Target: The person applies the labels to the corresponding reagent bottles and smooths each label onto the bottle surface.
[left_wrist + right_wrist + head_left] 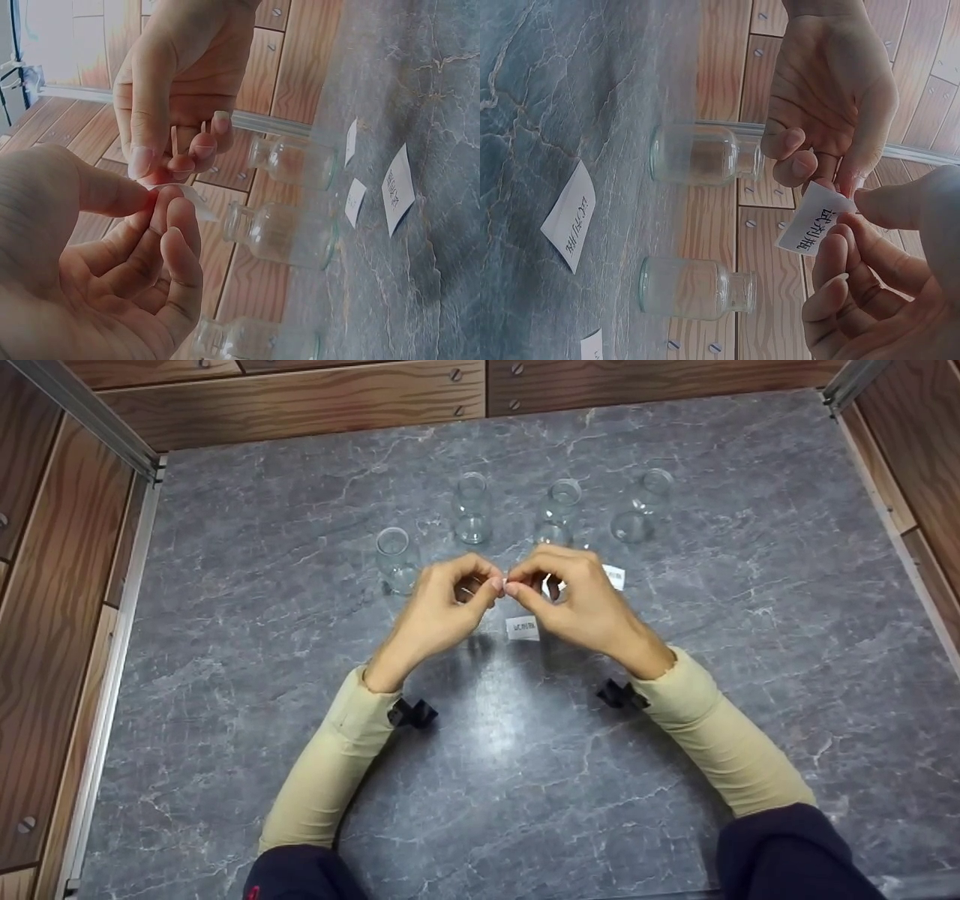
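My left hand and right hand meet fingertip to fingertip over the table. Between their thumbs and forefingers they pinch a small white paper label with black handwriting, held at one corner in the right wrist view. From the head view the fingers hide most of it. Beneath the hands lies a similar written label, and another label shows partly behind the right hand. Just beyond the left hand stands a clear glass bottle with an open mouth.
More open glass bottles stand in a loose row farther back: one bottle left of centre, another bottle partly behind the right hand, and a third bottle to the right. Wood-patterned panels border the grey marbled table.
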`<move>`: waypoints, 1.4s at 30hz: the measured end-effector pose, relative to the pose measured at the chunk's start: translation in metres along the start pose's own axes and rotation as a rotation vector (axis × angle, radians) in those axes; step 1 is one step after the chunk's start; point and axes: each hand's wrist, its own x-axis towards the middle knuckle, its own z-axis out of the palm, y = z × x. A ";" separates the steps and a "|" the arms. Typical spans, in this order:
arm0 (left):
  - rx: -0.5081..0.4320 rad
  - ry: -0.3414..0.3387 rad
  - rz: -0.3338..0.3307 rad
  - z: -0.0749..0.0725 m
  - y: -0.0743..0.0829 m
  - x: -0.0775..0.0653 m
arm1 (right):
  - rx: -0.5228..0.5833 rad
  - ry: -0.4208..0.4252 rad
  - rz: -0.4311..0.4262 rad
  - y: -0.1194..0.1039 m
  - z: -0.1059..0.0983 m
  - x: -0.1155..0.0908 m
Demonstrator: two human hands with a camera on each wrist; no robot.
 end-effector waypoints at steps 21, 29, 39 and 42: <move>0.011 0.011 0.038 0.003 0.003 -0.001 | 0.013 0.026 0.013 0.000 0.000 -0.002; -0.008 0.008 0.038 0.003 0.004 -0.001 | 0.047 0.023 0.055 -0.002 -0.003 -0.002; -0.018 0.026 0.046 0.001 0.004 -0.001 | 0.062 0.024 0.092 -0.002 -0.005 -0.001; -0.015 0.034 0.059 0.001 0.005 -0.001 | 0.059 0.018 0.095 -0.002 -0.006 0.000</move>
